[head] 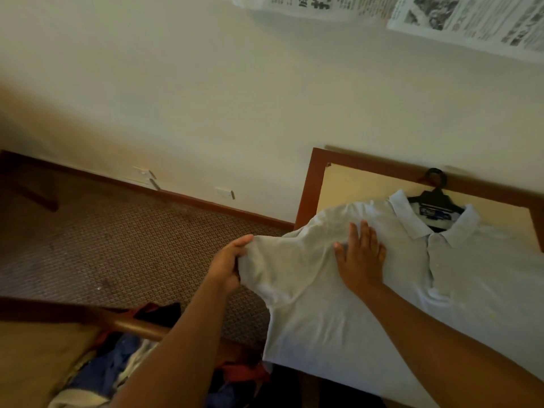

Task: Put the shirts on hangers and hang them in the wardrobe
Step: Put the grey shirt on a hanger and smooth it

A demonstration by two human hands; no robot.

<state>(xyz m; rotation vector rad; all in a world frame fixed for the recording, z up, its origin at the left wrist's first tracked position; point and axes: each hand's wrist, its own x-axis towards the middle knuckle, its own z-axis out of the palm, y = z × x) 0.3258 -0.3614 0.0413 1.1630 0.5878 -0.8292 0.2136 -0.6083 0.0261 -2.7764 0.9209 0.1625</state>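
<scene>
The left hand [228, 265] grips the hem of the short sleeve of a pale grey polo shirt [368, 304]: its thumb lies along the top of the cloth and its fingers curl under the edge, drawing the sleeve out to the side. The left forearm rises from the lower middle of the view to that hand.

The right hand [360, 257] lies flat on the shirt's shoulder area, palm down, fingers straight and slightly spread, pressing the cloth rather than holding it. Its forearm comes in from the lower right corner and crosses the front of the shirt.

The polo shirt is spread face up on a surface with a brown wooden frame and a pale yellow panel [353, 184]. A black plastic hanger [435, 198] sits inside the collar; its shoulders show in the neck opening above a dark label, and its hook lies on the frame's upper rail. The collar is open and the placket runs down from it.

Left of the shirt lies brown patterned carpet [117, 245], meeting a cream wall [206, 98] at a wooden skirting board. At the lower left is a heap of mixed clothes [123, 360], blue, red and white, beside a rounded wooden rail. Sheets of newspaper [471, 19] are fixed high on the wall.
</scene>
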